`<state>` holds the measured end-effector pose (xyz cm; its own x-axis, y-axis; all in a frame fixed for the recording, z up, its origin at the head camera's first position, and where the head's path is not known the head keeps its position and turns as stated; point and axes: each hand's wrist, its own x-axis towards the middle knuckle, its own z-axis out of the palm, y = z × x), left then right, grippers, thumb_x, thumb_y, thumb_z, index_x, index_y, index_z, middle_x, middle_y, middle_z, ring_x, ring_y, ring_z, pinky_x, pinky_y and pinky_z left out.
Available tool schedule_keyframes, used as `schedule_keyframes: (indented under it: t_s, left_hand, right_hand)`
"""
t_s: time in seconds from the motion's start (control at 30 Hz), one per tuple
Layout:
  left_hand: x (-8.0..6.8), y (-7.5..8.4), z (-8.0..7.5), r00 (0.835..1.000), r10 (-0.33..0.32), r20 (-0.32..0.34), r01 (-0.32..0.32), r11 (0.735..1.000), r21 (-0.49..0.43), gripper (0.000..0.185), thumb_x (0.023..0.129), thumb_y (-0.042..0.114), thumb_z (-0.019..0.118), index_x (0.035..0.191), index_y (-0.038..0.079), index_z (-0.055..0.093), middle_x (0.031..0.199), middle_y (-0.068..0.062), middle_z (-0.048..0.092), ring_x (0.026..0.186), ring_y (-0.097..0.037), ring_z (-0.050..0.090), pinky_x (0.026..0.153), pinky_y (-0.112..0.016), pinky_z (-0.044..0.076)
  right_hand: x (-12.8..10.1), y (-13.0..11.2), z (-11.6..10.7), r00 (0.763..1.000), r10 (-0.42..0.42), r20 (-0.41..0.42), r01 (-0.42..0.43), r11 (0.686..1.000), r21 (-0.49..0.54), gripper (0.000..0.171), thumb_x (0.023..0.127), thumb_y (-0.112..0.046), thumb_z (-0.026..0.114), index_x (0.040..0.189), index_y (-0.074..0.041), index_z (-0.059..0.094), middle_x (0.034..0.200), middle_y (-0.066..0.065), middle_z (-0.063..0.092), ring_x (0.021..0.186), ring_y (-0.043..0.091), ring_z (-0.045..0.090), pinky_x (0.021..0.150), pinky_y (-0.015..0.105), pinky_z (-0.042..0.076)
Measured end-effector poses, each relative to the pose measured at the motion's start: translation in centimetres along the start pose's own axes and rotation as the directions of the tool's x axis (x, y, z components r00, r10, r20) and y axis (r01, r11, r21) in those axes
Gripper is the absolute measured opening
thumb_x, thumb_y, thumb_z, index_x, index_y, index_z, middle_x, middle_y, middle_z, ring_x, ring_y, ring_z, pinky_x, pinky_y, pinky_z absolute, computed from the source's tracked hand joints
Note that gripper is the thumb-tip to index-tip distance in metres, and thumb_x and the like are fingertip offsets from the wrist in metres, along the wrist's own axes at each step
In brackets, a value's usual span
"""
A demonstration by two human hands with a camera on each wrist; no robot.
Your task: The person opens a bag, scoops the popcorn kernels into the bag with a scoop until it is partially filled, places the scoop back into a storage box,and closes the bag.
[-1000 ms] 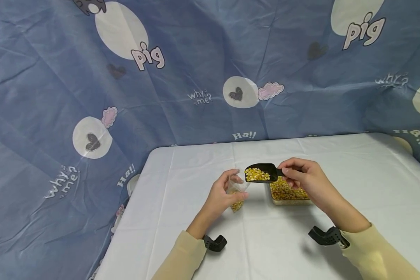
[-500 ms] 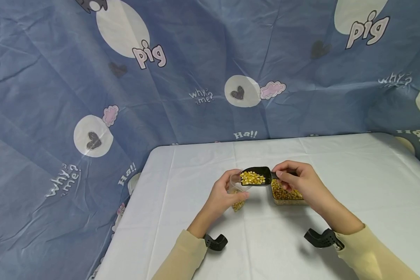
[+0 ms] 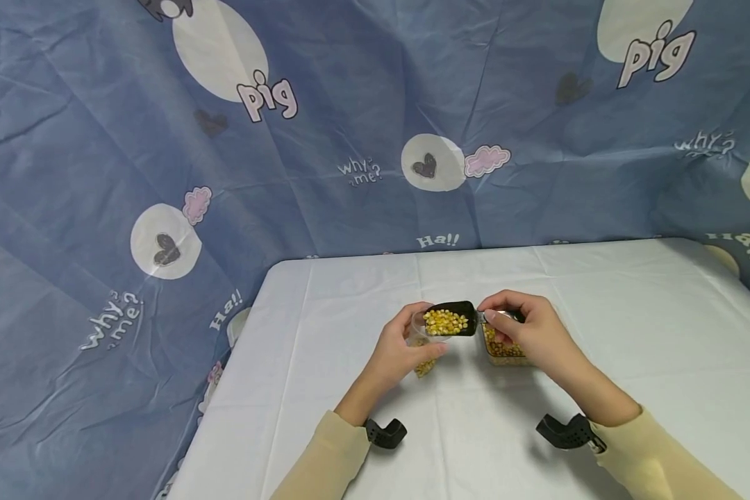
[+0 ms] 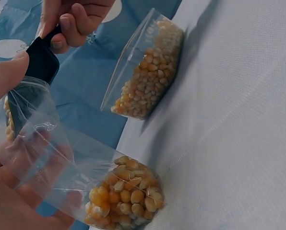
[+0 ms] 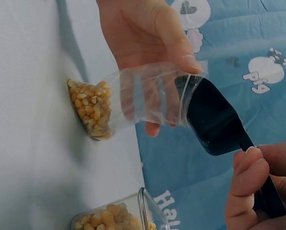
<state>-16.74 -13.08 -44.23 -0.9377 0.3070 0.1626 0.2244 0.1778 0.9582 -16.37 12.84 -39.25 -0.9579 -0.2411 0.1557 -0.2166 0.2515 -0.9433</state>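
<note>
My left hand [image 3: 402, 347] holds a clear plastic bag [image 5: 143, 91] by its mouth, fingers curled round it. Corn kernels [image 4: 126, 196] fill the bag's bottom end. A black scoop [image 3: 459, 316], loaded with yellow kernels, is pinched by its handle in my right hand [image 3: 531, 333]. In both wrist views the scoop's front end sits inside the bag's mouth. Behind and below the right hand stands a clear rectangular container [image 4: 148, 72] of corn kernels, partly covered by that hand in the head view.
A white cloth [image 3: 350, 312] covers the table. Behind it hangs a blue printed curtain [image 3: 325, 139]. Each wrist wears a black camera mount [image 3: 384, 433], and the sleeves are pale yellow.
My right hand has moved left with the scoop, bringing its front end from beside the bag into its mouth. The left hand and the bag have stayed almost in place.
</note>
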Motion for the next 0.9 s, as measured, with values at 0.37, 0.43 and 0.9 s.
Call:
schedule_keyframes:
  t_s: [0.37, 0.43, 0.9]
  left_hand:
    - [-0.1, 0.2, 0.3, 0.998, 0.043, -0.041, -0.041, 0.998, 0.044, 0.067, 0.082, 0.031, 0.086, 0.14, 0.036, 0.052, 0.132, 0.011, 0.059, 0.127, -0.014, 0.053, 0.107, -0.054, 0.037]
    - [-0.2, 0.2, 0.3, 0.998, 0.045, -0.047, -0.042, 0.998, 0.053, 0.067, 0.082, 0.032, 0.086, 0.14, 0.036, 0.052, 0.133, 0.012, 0.058, 0.128, -0.014, 0.051, 0.107, -0.055, 0.037]
    - [-0.4, 0.5, 0.5, 0.995, 0.066, -0.068, -0.062, 0.996, 0.061, 0.066, 0.083, 0.03, 0.086, 0.139, 0.042, 0.052, 0.131, 0.014, 0.059, 0.127, -0.011, 0.052, 0.109, -0.052, 0.036]
  right_hand:
    - [-0.7, -0.5, 0.9, 0.989, -0.135, -0.067, 0.127, 0.985, -0.115, 0.006, 0.098, -0.019, 0.069, 0.103, -0.02, 0.073, 0.073, 0.017, 0.061, 0.059, 0.027, 0.056, 0.051, 0.031, 0.047]
    - [-0.9, -0.6, 1.0, 0.987, -0.14, -0.076, 0.129, 0.982, -0.134, 0.007, 0.098, -0.02, 0.069, 0.103, -0.022, 0.072, 0.072, 0.016, 0.061, 0.058, 0.023, 0.055, 0.05, 0.03, 0.046]
    - [-1.3, -1.4, 1.1, 0.974, -0.2, -0.108, 0.173, 0.96, -0.222, 0.01, 0.098, -0.02, 0.07, 0.104, -0.028, 0.073, 0.078, 0.002, 0.065, 0.059, 0.016, 0.056, 0.053, 0.028, 0.047]
